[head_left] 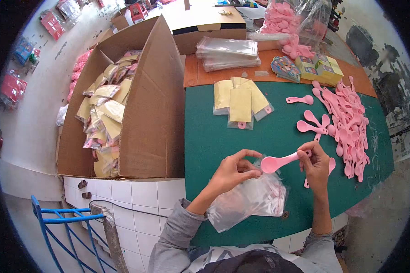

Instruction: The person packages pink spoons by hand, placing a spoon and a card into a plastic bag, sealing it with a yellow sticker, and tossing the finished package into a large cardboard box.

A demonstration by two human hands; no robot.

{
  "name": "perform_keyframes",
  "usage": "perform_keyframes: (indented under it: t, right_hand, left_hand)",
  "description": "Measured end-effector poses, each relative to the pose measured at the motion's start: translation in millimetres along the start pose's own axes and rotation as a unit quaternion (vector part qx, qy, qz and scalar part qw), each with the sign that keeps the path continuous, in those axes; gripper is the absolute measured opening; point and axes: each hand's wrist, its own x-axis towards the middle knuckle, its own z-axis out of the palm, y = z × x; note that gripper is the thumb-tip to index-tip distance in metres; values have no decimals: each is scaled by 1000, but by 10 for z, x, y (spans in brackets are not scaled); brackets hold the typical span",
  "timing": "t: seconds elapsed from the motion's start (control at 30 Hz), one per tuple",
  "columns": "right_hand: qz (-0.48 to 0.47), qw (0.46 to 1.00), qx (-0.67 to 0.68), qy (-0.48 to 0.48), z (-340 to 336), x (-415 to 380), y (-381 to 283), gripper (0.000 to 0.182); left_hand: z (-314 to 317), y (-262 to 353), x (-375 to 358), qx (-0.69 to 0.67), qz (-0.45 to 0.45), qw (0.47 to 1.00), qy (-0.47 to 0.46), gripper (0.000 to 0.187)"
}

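My right hand (pixel 315 164) pinches the handle end of a pink spoon (pixel 278 163), whose bowl points left. Close to that bowl, my left hand (pixel 236 172) has thumb and fingers brought together at the edge of a clear plastic bag; how firmly it grips is hard to make out. Below both hands lie several clear bags (pixel 250 200) on the green mat (pixel 223 150). Several loose pink spoons (pixel 314 123) rest beyond my right hand, and a large heap of them (pixel 348 123) is at the right.
Packed bags with yellow cards (pixel 240 102) lie on the mat's far side. Behind them are stacked clear sleeves (pixel 228 52) and card stacks (pixel 321 68). A tall cardboard box (pixel 152 109) of filled packets stands left, with a blue metal frame (pixel 68 220) below it.
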Motion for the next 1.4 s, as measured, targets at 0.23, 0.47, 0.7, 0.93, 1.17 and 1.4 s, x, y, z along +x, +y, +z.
perform_keyframes:
  t: [0.23,0.47,0.7,0.93,1.17,1.4]
  right_hand:
    - [-15,994,-104,-34,1,-40,-20,11]
    - [28,998,-3,-56,174,-105,-113,31]
    - [-62,996,52,35,208,-145,39,31]
    - [-297,931,-105,-183,282,301,-236,47]
    - [-224,880,-417,-48,-204,2905,795,62]
    - [-199,835,-487,-161,-294,3509,1446,93]
  left_hand:
    - [31,-8,22,44,-10,999,13,41]
    - [130,50,27,-60,6,994,-96,41]
    - [54,38,10,17,27,997,-76,25]
    - [5,240,-86,-59,116,991,14,24]
    - [-91,190,-91,-143,133,980,-34,25]
    - [-103,137,-128,-179,131,975,-20,24]
